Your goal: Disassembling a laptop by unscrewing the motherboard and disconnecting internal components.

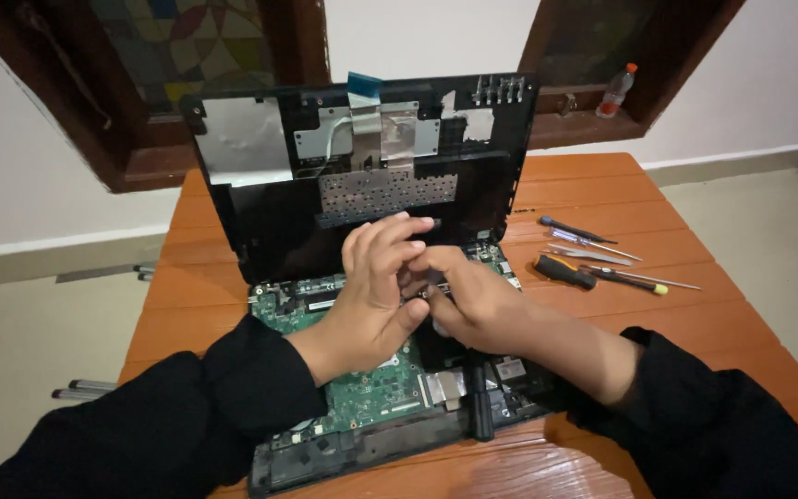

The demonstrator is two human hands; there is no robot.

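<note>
An opened laptop lies on an orange wooden table (602, 185). Its black top cover (362, 157) is tilted up at the back, showing foil patches and a blue ribbon tab. Below it the green motherboard (371, 388) is exposed in the black base. My left hand (371, 286) rests over the board, its fingers touching the lower edge of the raised cover. My right hand (468, 300) sits right beside it, fingertips pinched on a small part near the board's middle. What it pinches is too small to make out. Both sleeves are black.
Several screwdrivers and tweezers (602, 263) lie on the table to the right of the laptop. A plastic bottle (616, 91) stands on the dark wooden window sill behind. Metal rods (85, 388) lie on the floor at left.
</note>
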